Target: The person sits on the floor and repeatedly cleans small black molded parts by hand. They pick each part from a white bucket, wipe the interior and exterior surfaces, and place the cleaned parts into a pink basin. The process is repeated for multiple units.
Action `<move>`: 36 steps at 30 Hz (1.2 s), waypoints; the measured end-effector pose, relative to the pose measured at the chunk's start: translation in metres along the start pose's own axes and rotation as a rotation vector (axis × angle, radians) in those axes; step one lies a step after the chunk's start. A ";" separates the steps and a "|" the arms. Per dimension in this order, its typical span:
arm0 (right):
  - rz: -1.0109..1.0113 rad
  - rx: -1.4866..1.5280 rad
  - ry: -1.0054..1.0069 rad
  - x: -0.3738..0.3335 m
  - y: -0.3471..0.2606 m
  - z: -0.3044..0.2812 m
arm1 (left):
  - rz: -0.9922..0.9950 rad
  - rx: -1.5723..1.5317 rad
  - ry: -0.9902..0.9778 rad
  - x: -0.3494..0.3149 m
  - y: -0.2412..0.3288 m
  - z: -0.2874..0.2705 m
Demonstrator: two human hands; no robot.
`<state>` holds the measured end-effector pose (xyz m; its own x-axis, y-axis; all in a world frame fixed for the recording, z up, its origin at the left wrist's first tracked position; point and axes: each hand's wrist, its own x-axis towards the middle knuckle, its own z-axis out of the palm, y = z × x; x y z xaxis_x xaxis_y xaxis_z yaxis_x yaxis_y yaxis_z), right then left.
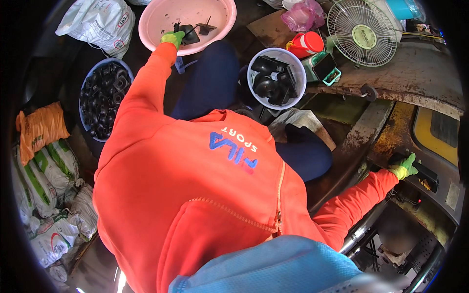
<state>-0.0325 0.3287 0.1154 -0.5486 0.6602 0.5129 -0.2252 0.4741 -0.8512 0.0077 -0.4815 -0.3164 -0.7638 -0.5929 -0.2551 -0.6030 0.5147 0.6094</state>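
— Left hand [172, 39], gloved in yellow-green, at the end of a stretched arm near the top of the view. Fingers clamped on a black part [190, 35].

— And the black part, exactly where?

— Inside a wide pink basin [166, 14], close to the near rim. Just beside, on the right, a smaller dark piece [205, 29] with a thin stem.

— Right hand [403, 167]?

— Far off to the right, in a similar glove, laid over a dark bar [426, 172] on a worn machine panel [391, 132]. Fingers partly hidden; impossible to tell whether closed around the bar or only resting on it. Just above, a window in a yellow frame [424, 133].

— Around the basin?

— To the left and nearer, a blue-rimmed tub [130, 73] full of small black pieces. To the right, a pale lilac bucket [302, 73] with larger black pieces inside. Between basin and bucket, a bent knee in dark blue trousers [210, 78].

— Farther out?

— Beyond the bucket, a red container [309, 43], a pink plastic bag [304, 15] and a round fan [364, 36] with a pale wire cage. Upper left, a white sack [100, 24]; down the left edge, an orange bag [44, 127] just above white and green sacks [39, 188].

— And the middle?

— Mostly a red-orange jacket [195, 161], with light blue fabric [273, 266] across the bottom.
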 end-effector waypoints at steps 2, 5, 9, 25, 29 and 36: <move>0.027 0.036 0.024 -0.004 -0.002 0.004 | 0.164 0.358 -0.076 0.019 -0.011 0.016; 0.035 -0.030 0.052 -0.010 -0.006 0.005 | 0.326 0.663 -0.143 0.032 0.004 0.022; -0.061 -0.141 0.145 -0.026 -0.004 0.001 | -0.010 -0.057 0.050 0.009 0.075 0.005; -0.985 -0.707 0.766 -0.211 -0.067 -0.039 | -0.366 -0.867 -1.052 -0.231 0.211 0.120; -1.001 -0.615 0.540 -0.207 -0.082 -0.039 | -0.167 -0.812 -1.069 -0.217 0.207 0.142; -1.229 -1.029 0.925 -0.178 -0.146 -0.096 | -0.237 -0.729 -1.106 -0.221 0.204 0.151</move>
<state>0.1756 0.1975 0.1594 0.1661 -0.3876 0.9067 0.6060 0.7655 0.2162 0.0188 -0.1521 -0.2494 -0.6512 0.3642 -0.6658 -0.7506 -0.1794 0.6360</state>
